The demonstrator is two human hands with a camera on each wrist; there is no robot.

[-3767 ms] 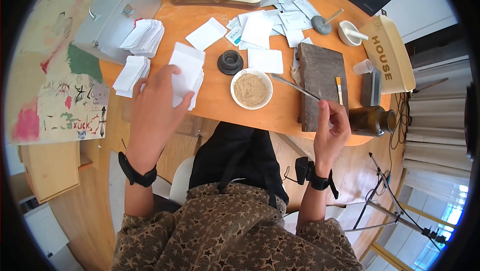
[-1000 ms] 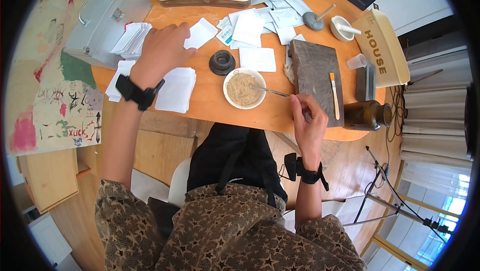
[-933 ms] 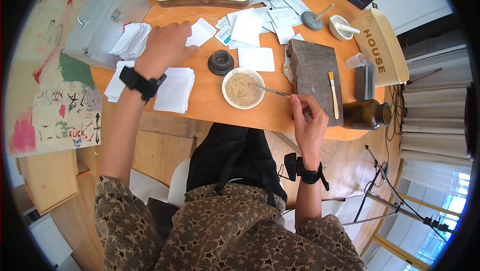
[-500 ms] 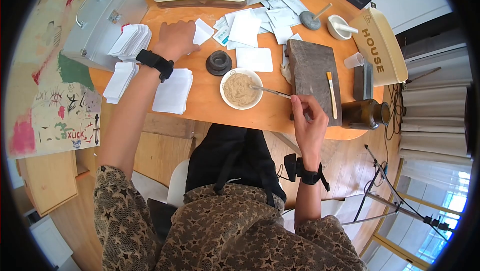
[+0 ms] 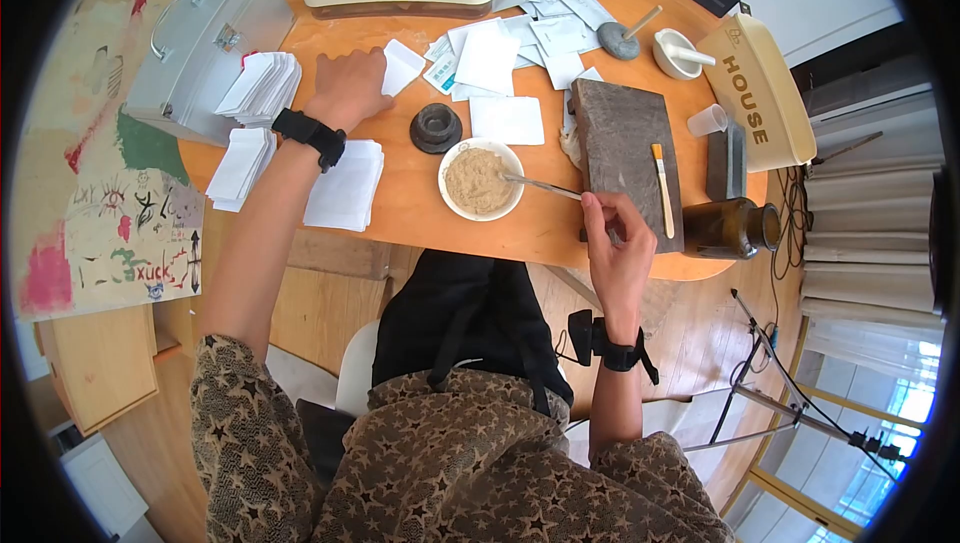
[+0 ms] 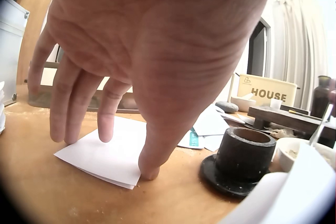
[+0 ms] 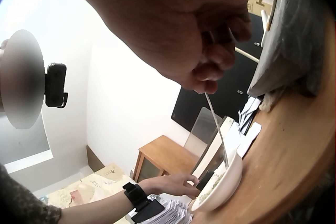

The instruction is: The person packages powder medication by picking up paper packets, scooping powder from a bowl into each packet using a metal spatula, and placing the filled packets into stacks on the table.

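Observation:
In the head view my left hand [image 5: 350, 88] reaches over the far left part of the table, beside a folded white paper [image 5: 403, 68]. The left wrist view shows its fingers spread, fingertips down at this paper [image 6: 113, 155] and the thumb at its near edge. My right hand [image 5: 622, 243] pinches a thin metal spatula [image 5: 547, 186] by its end. The spatula's other end rests in beige powder [image 5: 473, 183] inside a white bowl [image 5: 482, 217]. Behind the bowl stands a round black holder [image 5: 436, 128], with another white paper [image 5: 508, 120] next to it.
Stacks of white paper [image 5: 345, 185] lie at front left, near a metal case [image 5: 205, 53]. A dark wooden board [image 5: 625, 133] bears a brush [image 5: 663, 188]; a brown jar [image 5: 735, 229] lies beside it. Packets [image 5: 560, 35], a mortar [image 5: 677, 65] and a tray [image 5: 400, 1] stand farther back.
My left hand has left the front paper stack and moved back to the folded paper. My right hand has lowered the spatula into the powder. Over the last half second both hands barely move.

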